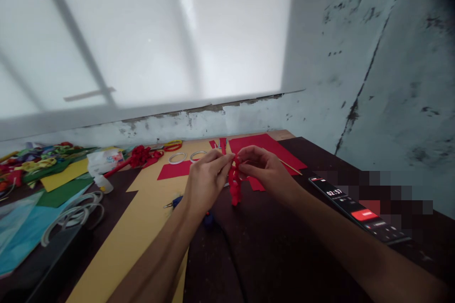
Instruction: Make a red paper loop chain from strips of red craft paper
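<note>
A red strip with wavy edges, of paper or ribbon, hangs down between my hands above the dark table. My left hand pinches its upper end from the left, fingertips pressed together. From the right, my right hand grips the same end between thumb and fingers. The fingertips of both hands almost meet there. Beneath my left wrist lies a blue glue gun, partly hidden, its metal tip pointing left. Red paper sheets lie behind my hands, with a thin wooden stick across one.
Tan paper covers part of the table. Two pale rings and yellow-handled scissors lie behind. At left are a red ribbon flower, a glue bottle, a coiled cable and colourful scraps. A phone lies right.
</note>
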`<move>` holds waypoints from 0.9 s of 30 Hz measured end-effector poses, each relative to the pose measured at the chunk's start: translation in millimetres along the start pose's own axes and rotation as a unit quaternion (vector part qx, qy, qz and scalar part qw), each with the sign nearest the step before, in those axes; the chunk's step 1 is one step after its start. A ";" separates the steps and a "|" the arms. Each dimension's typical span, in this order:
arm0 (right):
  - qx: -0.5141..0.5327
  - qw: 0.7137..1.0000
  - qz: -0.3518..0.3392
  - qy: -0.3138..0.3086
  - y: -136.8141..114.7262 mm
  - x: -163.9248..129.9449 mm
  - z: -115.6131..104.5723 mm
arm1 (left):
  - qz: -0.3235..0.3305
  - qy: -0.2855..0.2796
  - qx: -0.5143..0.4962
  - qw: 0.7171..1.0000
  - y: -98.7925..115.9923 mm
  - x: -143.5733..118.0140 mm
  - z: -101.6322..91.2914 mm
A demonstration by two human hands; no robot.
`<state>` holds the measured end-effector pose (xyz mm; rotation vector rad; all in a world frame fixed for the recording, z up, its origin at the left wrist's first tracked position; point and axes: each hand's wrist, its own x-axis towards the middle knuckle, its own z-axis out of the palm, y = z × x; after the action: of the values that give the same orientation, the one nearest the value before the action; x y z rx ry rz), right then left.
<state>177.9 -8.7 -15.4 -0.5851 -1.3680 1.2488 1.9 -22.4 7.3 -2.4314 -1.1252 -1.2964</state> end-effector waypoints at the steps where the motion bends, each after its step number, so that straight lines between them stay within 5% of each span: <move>1: 0.022 1.000 0.011 -0.008 0.2 0.8 -1.1 | -0.003 0.000 -0.010 1.000 1.0 0.5 -0.2; 6: 0.123 0.991 0.050 -0.024 -1.0 5.3 -5.9 | -0.138 -0.016 -0.167 0.976 5.1 6.6 -2.0; 11: 0.166 0.981 0.102 -0.004 -7.4 6.0 -7.4 | -0.303 -0.080 -0.367 0.876 -0.5 14.3 -2.8; 17: 0.200 0.968 0.148 -0.016 -9.5 4.2 -6.2 | -0.341 -0.161 -0.468 0.799 -5.1 11.7 4.2; 23: 0.208 0.965 0.156 -0.024 -11.0 3.5 -4.2 | -0.395 -0.178 -0.594 0.678 -1.5 9.7 5.1; 27: 0.214 0.963 0.159 -0.048 -10.8 2.8 -4.8 | -0.407 -0.176 -0.619 0.648 -0.5 9.7 4.4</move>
<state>184.9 -8.0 -5.6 -0.4522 -1.0566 1.7947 7.7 -14.8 12.0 -3.2552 -2.0869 -2.6250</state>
